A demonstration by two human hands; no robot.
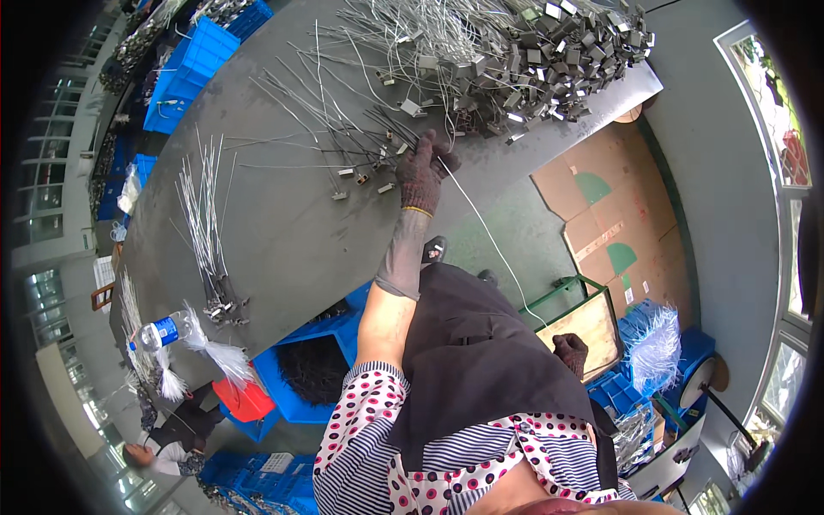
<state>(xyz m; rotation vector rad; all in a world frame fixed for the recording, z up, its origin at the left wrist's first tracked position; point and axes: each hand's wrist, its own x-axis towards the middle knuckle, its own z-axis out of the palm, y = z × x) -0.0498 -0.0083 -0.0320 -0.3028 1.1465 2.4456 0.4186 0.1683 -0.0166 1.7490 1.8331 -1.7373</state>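
Note:
A thin white wire (pixel 487 230) runs slantwise between my two hands. My left hand (pixel 421 178), in a dark knitted glove, is closed on its upper end at the table's edge. My right hand (pixel 571 352), gloved alike, is low beside my apron, its fingers curled at the wire's lower end; the grip itself is partly hidden. Close to my left hand lie loose wires with small metal blocks (pixel 386 187) at their ends. Beyond them rises a large heap of wires with metal blocks (pixel 541 64).
The grey table (pixel 283 249) carries a separate wire bundle (pixel 206 232) at left. A plastic bottle (pixel 160 333) lies near white tie bundles (pixel 215 348). Blue bins (pixel 296 403) and a red container (pixel 245 399) are below. A green-framed stand (pixel 592 330) is by my right hand. Another person (pixel 163 446) is at lower left.

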